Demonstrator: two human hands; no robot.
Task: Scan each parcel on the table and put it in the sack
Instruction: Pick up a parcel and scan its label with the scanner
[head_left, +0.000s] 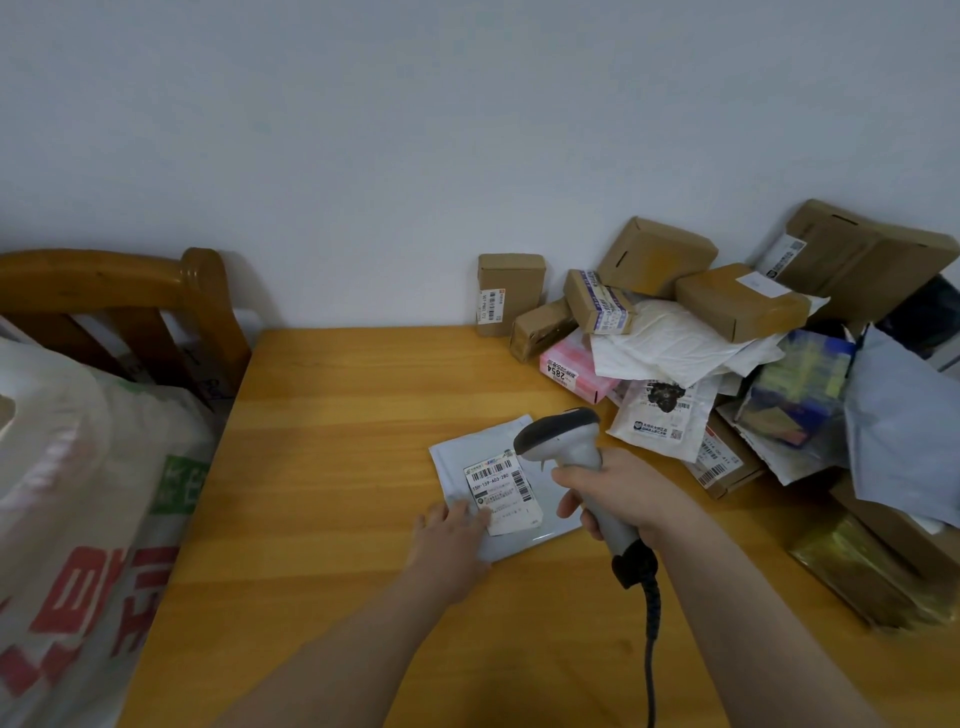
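A flat grey-white mailer parcel (467, 447) lies on the wooden table (337, 441), its barcode label facing up. My left hand (454, 535) presses flat on the parcel's near-left corner, fingers straight. My right hand (618, 493) grips the handle of a grey barcode scanner (558, 436); the scanner's dark head hovers over the parcel's right side, pointing at the label. A white woven sack (78, 493) with red and green print stands at the table's left edge.
A heap of cardboard boxes (654, 254), white and grey mailers (675, 338) and a pink parcel (571, 371) fills the table's right side up to the wall. A wooden chair back (130, 291) stands behind the sack. The scanner's black cable (649, 649) trails toward me.
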